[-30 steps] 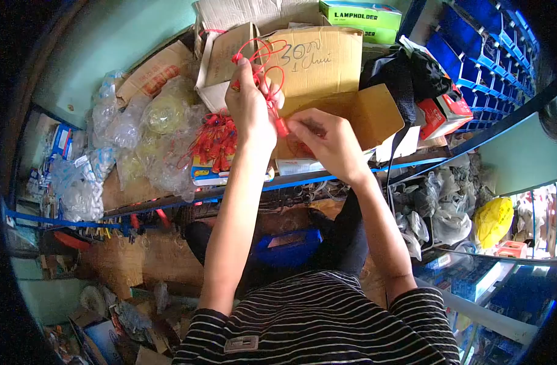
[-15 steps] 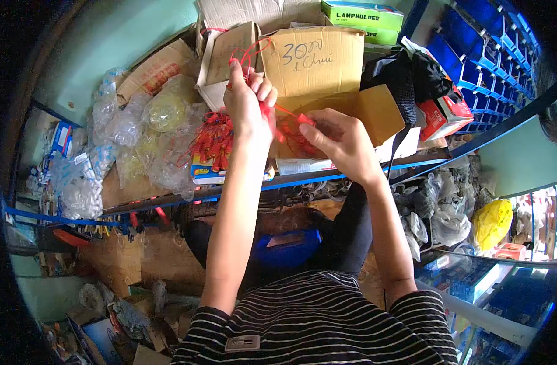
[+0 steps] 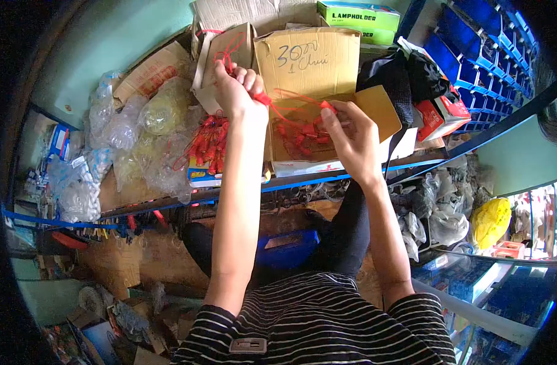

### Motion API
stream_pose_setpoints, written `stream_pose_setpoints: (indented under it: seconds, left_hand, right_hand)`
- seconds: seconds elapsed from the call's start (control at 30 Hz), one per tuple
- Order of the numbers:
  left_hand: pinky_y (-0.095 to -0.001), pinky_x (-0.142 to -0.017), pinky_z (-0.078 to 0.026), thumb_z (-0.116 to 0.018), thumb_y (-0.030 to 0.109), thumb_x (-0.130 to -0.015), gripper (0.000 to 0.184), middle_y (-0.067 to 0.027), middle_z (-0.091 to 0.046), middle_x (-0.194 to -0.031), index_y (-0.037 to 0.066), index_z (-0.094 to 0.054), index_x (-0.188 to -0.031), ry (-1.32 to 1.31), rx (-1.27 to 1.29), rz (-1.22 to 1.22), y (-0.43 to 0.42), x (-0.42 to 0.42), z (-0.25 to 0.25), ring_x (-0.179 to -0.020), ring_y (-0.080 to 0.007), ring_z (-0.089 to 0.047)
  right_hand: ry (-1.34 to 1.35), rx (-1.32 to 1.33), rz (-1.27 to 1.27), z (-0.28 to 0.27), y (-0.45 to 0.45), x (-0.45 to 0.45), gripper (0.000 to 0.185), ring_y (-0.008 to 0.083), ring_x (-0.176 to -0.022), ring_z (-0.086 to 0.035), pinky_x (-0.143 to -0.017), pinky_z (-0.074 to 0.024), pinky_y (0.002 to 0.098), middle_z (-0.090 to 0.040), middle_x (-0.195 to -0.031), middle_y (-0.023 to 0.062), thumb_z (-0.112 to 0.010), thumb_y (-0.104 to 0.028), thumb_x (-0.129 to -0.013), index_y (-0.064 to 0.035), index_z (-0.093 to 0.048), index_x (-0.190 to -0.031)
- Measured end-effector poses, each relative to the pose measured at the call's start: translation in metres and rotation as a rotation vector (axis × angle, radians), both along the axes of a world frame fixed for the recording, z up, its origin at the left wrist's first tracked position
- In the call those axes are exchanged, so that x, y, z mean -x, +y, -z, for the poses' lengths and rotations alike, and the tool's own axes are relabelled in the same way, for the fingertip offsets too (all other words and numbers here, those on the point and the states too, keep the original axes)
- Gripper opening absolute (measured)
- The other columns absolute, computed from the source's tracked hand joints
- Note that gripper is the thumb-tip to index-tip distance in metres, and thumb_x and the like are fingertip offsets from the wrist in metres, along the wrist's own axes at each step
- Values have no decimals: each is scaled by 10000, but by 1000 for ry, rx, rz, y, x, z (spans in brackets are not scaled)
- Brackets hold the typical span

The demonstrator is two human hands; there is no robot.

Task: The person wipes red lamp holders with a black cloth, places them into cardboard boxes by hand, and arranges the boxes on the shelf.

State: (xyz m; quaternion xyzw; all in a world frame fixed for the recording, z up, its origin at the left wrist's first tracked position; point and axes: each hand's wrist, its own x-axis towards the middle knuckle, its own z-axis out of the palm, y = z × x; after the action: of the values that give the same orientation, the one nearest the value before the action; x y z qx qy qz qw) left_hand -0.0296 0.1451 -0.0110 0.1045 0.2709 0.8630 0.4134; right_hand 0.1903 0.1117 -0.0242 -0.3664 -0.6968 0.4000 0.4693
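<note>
My left hand (image 3: 241,91) is raised over the shelf, closed around several looped red wires (image 3: 230,45). A small red piece hangs out below its fingers. Between the thumb and fingers of my right hand (image 3: 354,140) is a small red socket-like piece (image 3: 328,108), with thin red wire stretching from it toward my left hand. Beneath both hands, an open cardboard box (image 3: 306,61) with handwriting on its flap holds more red wired pieces (image 3: 300,141). Another pile of red wired pieces (image 3: 210,143) lies beside my left forearm, on a blue and yellow box (image 3: 199,176).
Clear plastic bags (image 3: 132,125) crowd the shelf's left side. Green lampholder boxes (image 3: 360,23) stand at the back. A black bag (image 3: 385,79) and a red box (image 3: 443,118) sit to the right, near blue bins (image 3: 479,67). The shelf's blue front edge (image 3: 412,161) runs below my hands.
My right hand has moved right and slightly down with the red piece, away from my left hand. More red wire now shows between them. The view has shifted slightly.
</note>
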Motion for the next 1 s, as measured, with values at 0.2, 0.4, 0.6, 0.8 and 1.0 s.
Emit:
stream_pose_setpoints:
  seconds: [0.2,0.4,0.6,0.8,1.0]
  left_hand:
    - [-257,-376,-243,-478,458,-1037,422,53,-340,-563,126,-452,-778,99,42,-74,-5,-4,-8,-430,-82,-300]
    - [-267,-359,-261,-518,479,-1010,431,41,-383,-541,122,-476,-772,204,57,-39,-10,-32,2,-409,-87,-339]
    - [-259,-371,-266,-531,385,-1033,372,39,-382,-524,102,-507,-792,191,21,-52,-19,-36,4,-387,-86,-346]
    - [-225,-392,-206,-566,444,-1017,390,80,-410,-540,110,-553,-816,695,186,265,-52,-29,5,-404,-20,-324]
    - [-202,-494,-264,-612,366,-1012,327,99,-467,-642,54,-661,-929,965,240,537,-68,-36,0,-557,2,-382]
  right_hand:
    - [-233,-388,110,15,14,-3,381,282,-872,-691,-813,-533,369,-695,-973,189,-691,-268,-942,35,-649,-1169]
    - [-51,94,-297,-2,0,15,455,218,-888,-713,-806,-555,349,-735,-990,172,-708,-327,-941,16,-616,-1225]
    - [-42,39,-213,9,7,9,208,205,-861,-722,-779,-549,333,-733,-947,182,-645,-118,-961,8,-692,-1121]
    - [-608,-85,-56,-2,11,-20,582,368,-992,-700,-868,-549,387,-686,-1093,275,-653,-153,-944,-42,-412,-1462]
    - [152,161,-243,-11,7,-8,347,161,-865,-685,-804,-553,307,-729,-914,102,-626,-190,-1002,45,-597,-1257]
